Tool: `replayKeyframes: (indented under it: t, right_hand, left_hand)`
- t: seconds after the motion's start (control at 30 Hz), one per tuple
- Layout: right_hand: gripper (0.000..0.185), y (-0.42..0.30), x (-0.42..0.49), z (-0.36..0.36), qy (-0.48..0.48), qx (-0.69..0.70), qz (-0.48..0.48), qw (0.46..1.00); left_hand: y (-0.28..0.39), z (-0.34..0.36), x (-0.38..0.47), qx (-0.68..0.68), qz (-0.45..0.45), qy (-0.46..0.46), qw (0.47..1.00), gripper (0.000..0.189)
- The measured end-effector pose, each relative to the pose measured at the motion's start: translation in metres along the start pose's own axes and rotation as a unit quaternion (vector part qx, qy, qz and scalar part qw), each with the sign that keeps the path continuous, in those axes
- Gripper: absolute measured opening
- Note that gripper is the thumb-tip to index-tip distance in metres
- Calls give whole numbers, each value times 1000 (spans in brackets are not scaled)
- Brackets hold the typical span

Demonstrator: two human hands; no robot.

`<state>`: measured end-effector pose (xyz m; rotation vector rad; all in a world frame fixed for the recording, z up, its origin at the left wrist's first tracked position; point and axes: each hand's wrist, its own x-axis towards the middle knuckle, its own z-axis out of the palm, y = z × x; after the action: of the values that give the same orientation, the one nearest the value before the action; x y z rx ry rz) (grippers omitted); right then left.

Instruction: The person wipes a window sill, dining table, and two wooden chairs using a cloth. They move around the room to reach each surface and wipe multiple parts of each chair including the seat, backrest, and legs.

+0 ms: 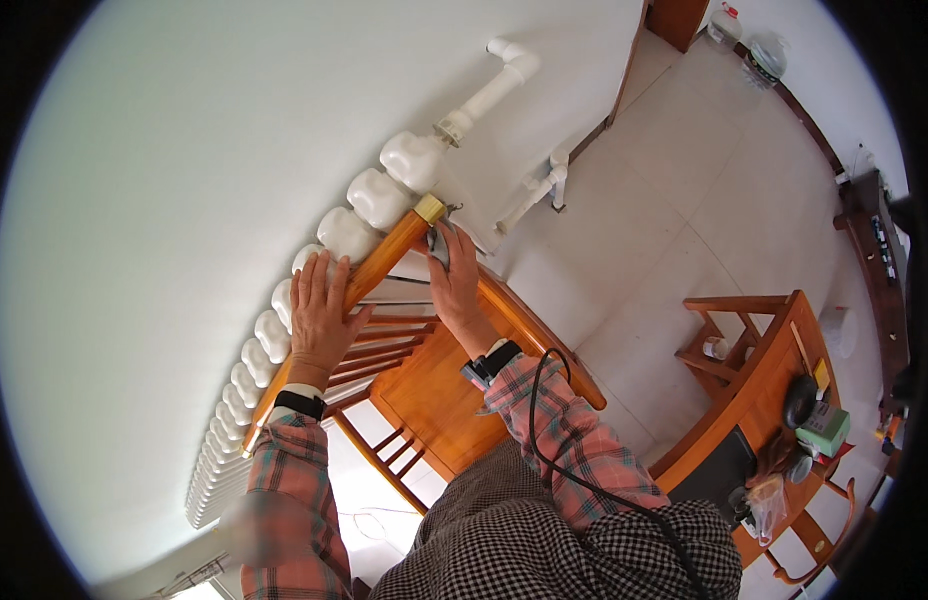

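My left hand (321, 307) lies over the wooden top rail (389, 259) of a slatted chair or bench, fingers spread, the thumb on its near side. A grey cloth (437, 246) is under the fingers of my right hand (455, 281), pressed to the frame just below the rail's brass-coloured end cap (430, 208). Part of the cloth is hidden by that hand. Below the hands are dark slats and the flat wooden seat (419, 397). A black cable (533, 420) runs along my right forearm.
A white radiator (347, 234) stands along the wall behind the rail, with a white pipe (479, 97) at its end. At the right, a wooden table (723, 397) bears a green box (824, 430) and a plastic bag (768, 506). Large clear bottles (766, 60) stand by the far wall.
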<state>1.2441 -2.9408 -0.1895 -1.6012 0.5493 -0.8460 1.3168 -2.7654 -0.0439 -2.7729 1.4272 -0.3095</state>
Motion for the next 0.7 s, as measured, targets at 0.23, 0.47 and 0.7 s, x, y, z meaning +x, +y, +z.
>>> replayKeyframes:
  t: [0.23,0.47,0.7]
  right_hand:
    - [44,142,-33,-38,-197,-202,113,953]
    - [49,117,3,-34,-34,-115,33,992]
    - [59,98,6,-78,-313,-346,-32,884]
  left_hand:
    - [-2,1,0,-8,-1,-11,1000,85]
    - [0,0,1,0,2,-6,1000,84]
    - [1,0,2,-4,-5,-12,1000,82]
